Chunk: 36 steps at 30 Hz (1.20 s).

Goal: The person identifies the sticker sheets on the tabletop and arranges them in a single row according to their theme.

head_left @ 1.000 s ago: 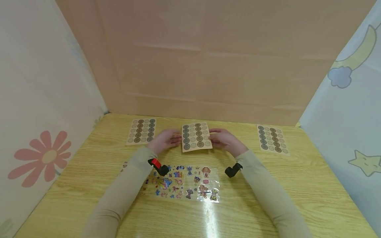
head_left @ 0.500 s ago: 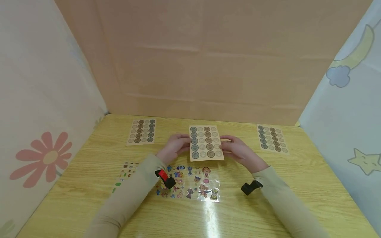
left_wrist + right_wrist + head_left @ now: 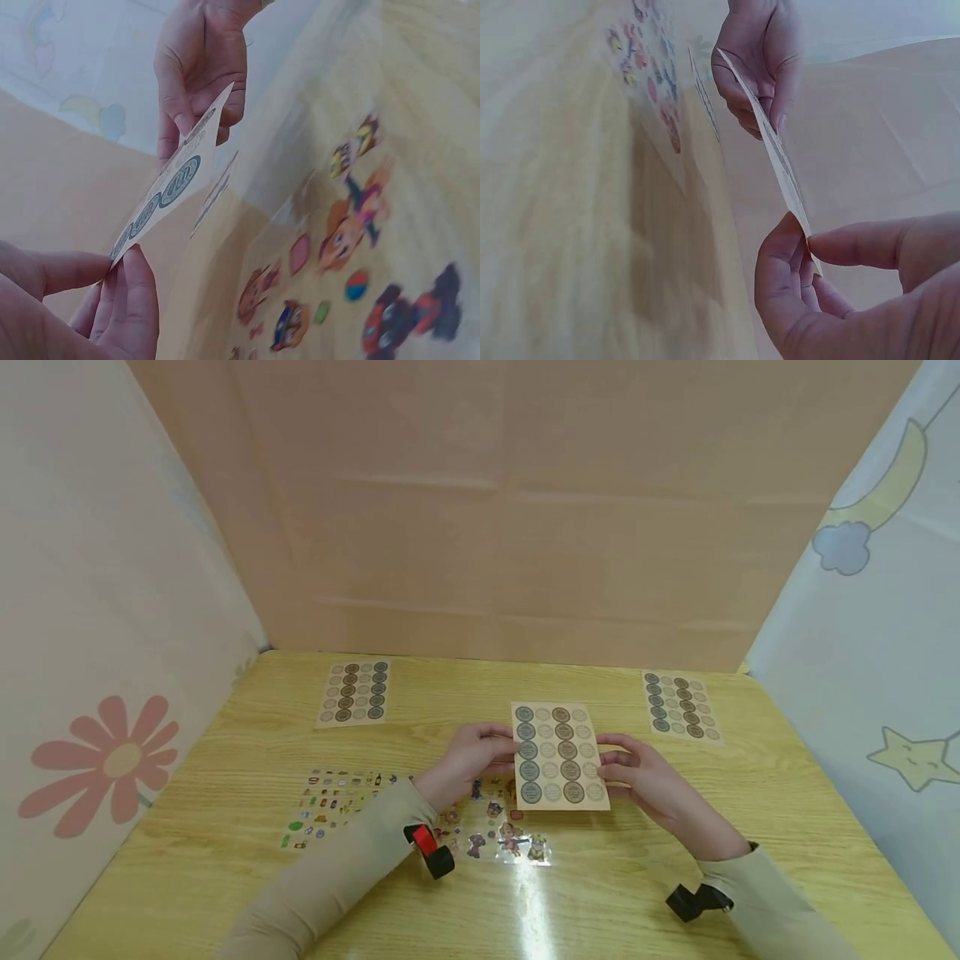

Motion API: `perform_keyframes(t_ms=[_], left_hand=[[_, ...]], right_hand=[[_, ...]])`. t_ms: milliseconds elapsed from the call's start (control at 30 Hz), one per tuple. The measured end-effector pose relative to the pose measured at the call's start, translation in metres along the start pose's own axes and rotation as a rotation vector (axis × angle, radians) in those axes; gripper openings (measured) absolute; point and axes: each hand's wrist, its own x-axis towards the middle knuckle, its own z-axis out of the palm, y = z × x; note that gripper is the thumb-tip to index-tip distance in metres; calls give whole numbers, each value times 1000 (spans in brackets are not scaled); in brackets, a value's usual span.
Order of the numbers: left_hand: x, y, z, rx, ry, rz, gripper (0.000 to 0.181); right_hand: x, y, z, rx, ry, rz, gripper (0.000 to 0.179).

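A tan sticker sheet (image 3: 558,758) with rows of round dark and pale stickers is held up off the table between both hands. My left hand (image 3: 470,760) pinches its left edge between thumb and fingers. On the opposite edge, my right hand (image 3: 647,778) pinches it the same way. Both wrist views show the sheet (image 3: 169,180) nearly edge-on, thumb on the printed face and fingers behind. Below it lies a clear sheet of cartoon stickers (image 3: 487,843), partly hidden by the held sheet and my left arm.
Similar round-sticker sheets lie at the back left (image 3: 354,693) and back right (image 3: 681,706) of the wooden table (image 3: 600,902). A sheet of small colourful stickers (image 3: 330,802) lies front left, partly under my left sleeve. A tan backdrop (image 3: 487,527) rises behind the table.
Both hands have brought the held sticker sheet from the back middle of the table toward me and to the right. More of the small-sticker sheet at the left now shows.
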Motion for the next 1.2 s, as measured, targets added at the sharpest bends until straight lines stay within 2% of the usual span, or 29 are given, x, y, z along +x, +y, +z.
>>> perform_keyframes(t_ms=[167,267,567,700,833,1000,1100,1200], left_hand=[[-7,-8,14,-31,-60,-1,22],[-10,-12,20,-35,-73,2,20],[-10,-27,39,-30,-71,-12,16],[-12,-32,49,-56,-61,-16,15],[-17,-36,55,-112,-89,-37,16],[-27,-39,62,-173,-148,-108,19],[-34,-39,66,-195,-159,-145,22],[-38,-40,69,-215,-162,-154,26]], right_hand=[[-24,9,-7,-30,35,3,57],[-32,15,-10,-23,43,13,58],[-49,26,-22,30,53,26,57],[-57,29,-29,46,68,55,55],[-63,33,-33,52,94,84,55],[-67,35,-38,59,96,125,60],[-68,35,-39,78,107,156,61],[-69,34,-39,98,123,170,59]])
